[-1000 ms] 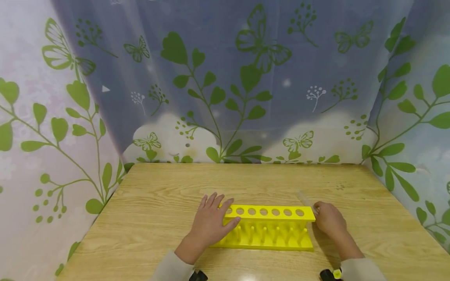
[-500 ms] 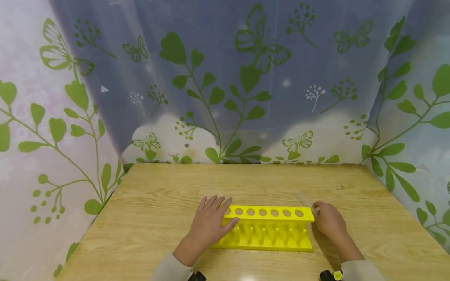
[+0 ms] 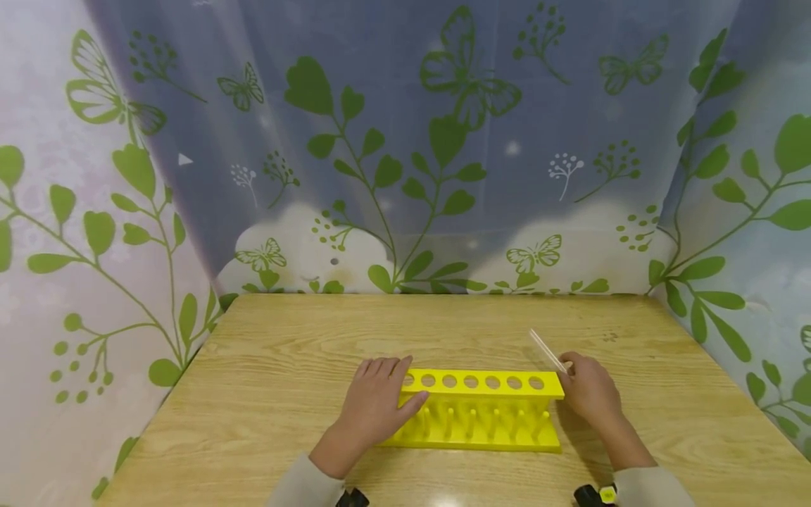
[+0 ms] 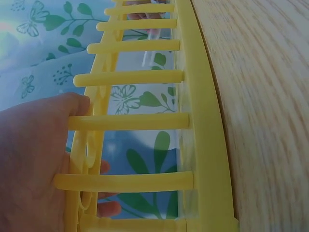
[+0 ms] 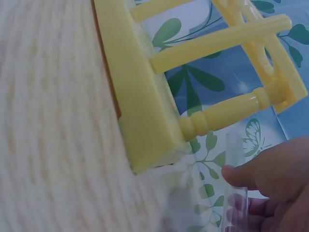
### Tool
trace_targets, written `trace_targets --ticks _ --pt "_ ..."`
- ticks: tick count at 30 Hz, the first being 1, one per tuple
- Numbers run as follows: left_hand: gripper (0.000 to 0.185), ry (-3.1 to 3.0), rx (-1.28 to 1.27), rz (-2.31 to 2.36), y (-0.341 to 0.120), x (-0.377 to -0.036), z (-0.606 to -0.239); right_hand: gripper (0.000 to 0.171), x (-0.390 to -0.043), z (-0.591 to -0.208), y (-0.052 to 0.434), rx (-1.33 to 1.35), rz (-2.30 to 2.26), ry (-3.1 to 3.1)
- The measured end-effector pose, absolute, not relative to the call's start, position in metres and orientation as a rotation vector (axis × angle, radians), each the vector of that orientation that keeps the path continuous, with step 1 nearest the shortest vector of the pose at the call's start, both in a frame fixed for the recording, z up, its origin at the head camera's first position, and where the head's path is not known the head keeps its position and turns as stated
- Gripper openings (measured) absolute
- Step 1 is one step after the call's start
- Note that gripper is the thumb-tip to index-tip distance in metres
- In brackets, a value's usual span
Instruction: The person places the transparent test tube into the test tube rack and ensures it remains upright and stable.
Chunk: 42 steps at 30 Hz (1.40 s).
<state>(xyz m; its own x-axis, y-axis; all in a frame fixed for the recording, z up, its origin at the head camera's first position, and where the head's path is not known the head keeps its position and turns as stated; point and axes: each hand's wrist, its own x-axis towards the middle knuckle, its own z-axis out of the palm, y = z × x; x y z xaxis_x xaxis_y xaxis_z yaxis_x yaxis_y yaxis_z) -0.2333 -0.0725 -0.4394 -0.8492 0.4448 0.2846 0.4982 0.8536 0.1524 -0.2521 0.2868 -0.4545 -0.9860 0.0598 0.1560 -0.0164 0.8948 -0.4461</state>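
A yellow test tube rack [image 3: 483,412] with a row of round holes stands on the wooden table [image 3: 304,338]. My left hand [image 3: 395,384] grips the rack's left end, fingers over the top plate and thumb against its front edge. In the left wrist view my thumb [image 4: 72,104] lies by the rack's pegs [image 4: 128,122]. Just right of the rack, my right hand [image 3: 570,367] pinches a clear test tube [image 3: 547,350] that slants up and away to the left. The right wrist view shows this tube [image 5: 235,183] under my thumb, beside the rack's end [image 5: 145,101].
Fabric walls printed with green leaves and butterflies [image 3: 443,141] close in the table at the back and both sides. Bare wood lies left, right and behind the rack. Dark wrist straps [image 3: 592,495] show at the bottom edge.
My right hand has lifted the tube a little, so its free end stands higher off the table. My left fingers have curled further over the rack's end.
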Motion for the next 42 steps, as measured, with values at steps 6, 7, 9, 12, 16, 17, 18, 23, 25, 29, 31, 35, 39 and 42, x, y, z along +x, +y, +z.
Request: trace_targets --ticks 6,7,9,12,16,17,18,23,25,29,31,35,39,42 --pt "0.062 -2.786 -0.72 -0.31 -0.073 -0.234 -0.439 0.038 -0.25 -0.449 0.284 0.023 0.757 -2.804" --pt "0.062 -2.785 -0.721 -0.311 -0.073 -0.235 -0.439 0.038 -0.25 -0.448 0.284 0.033 0.763 -2.79" --pt "0.062 -2.783 -0.722 -0.309 -0.073 -0.235 -0.439 0.038 -0.25 -0.445 0.283 0.051 0.769 -2.772" --pt "0.062 -2.784 -0.721 -0.299 -0.073 -0.235 -0.438 0.037 -0.249 -0.442 0.282 0.064 0.763 -2.755" --pt "0.062 -2.785 -0.725 -0.293 -0.074 -0.234 -0.437 0.037 -0.248 -0.441 0.281 0.072 0.76 -2.732" --pt "0.062 -2.786 -0.726 -0.294 -0.074 -0.234 -0.437 0.037 -0.247 -0.441 0.28 0.074 0.758 -2.725" --pt "0.062 -2.789 -0.726 -0.299 -0.074 -0.233 -0.437 0.037 -0.247 -0.441 0.28 0.078 0.755 -2.717" --pt "0.062 -2.807 -0.722 -0.314 -0.073 -0.232 -0.436 0.036 -0.247 -0.439 0.278 0.097 0.737 -2.679" --pt "0.062 -2.81 -0.721 -0.318 -0.073 -0.231 -0.436 0.036 -0.246 -0.437 0.277 0.101 0.741 -2.665" --pt "0.062 -2.809 -0.719 -0.318 -0.073 -0.232 -0.437 0.036 -0.245 -0.432 0.274 0.103 0.764 -2.648" --pt "0.061 -2.805 -0.719 -0.318 -0.073 -0.232 -0.438 0.036 -0.244 -0.43 0.273 0.101 0.777 -2.642" --pt "0.061 -2.796 -0.72 -0.306 -0.073 -0.233 -0.438 0.037 -0.244 -0.426 0.271 0.097 0.79 -2.634" --pt "0.062 -2.793 -0.723 -0.304 -0.072 -0.233 -0.437 0.037 -0.243 -0.424 0.271 0.113 0.791 -2.624" --pt "0.062 -2.798 -0.722 -0.309 -0.072 -0.233 -0.437 0.037 -0.243 -0.422 0.27 0.13 0.8 -2.6"
